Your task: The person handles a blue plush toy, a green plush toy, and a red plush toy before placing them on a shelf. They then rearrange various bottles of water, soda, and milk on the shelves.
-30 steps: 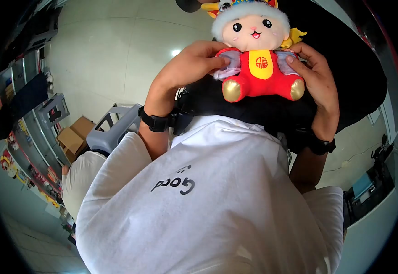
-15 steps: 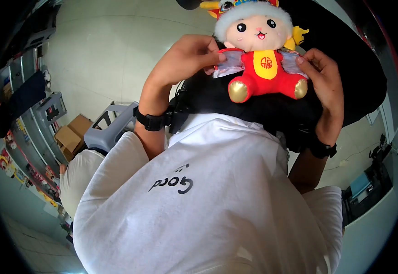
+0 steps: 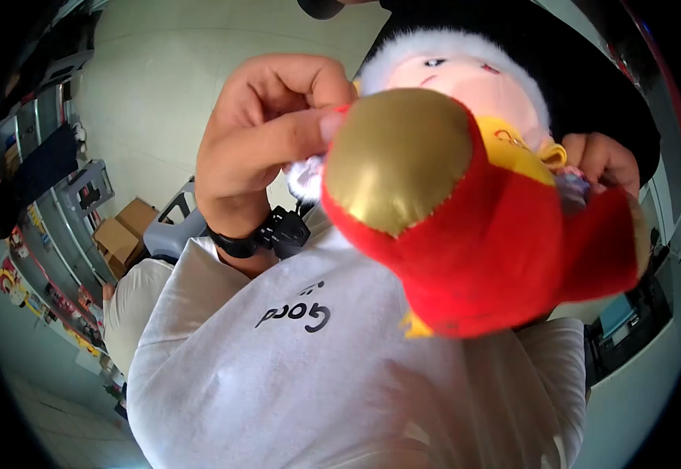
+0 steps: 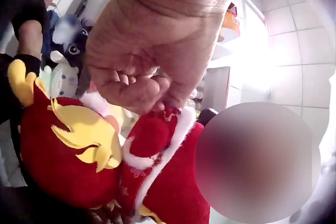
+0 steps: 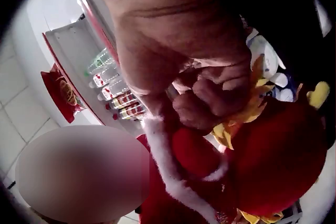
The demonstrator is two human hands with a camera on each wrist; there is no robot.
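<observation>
A red plush doll (image 3: 485,258) with gold soles, a yellow belly and a white fur-trimmed hat is held up close to the head camera, feet foremost. Its near foot hides part of its body and face. My left hand (image 3: 266,137) pinches the edge of the doll's red, white-trimmed vest (image 4: 152,134) between thumb and curled fingers. On the opposite side, my right hand (image 3: 610,160) grips the other vest edge, partly hidden behind the doll. The right wrist view shows the fingers of this hand (image 5: 189,71) curled at the white trim, beside yellow felt pieces (image 5: 241,116).
A grey plastic stool (image 3: 170,227) and cardboard boxes (image 3: 127,230) stand at the left, near another person's pale clothing (image 3: 141,305). Shelves line the far left. Other plush toys (image 4: 65,45) appear in the left wrist view, and bottles (image 5: 113,82) on a shelf in the right wrist view.
The doll was sitting on the black surface with its vest flaps spread by both hands. Now it is lifted toward the camera and tipped back, both hands rising with it.
</observation>
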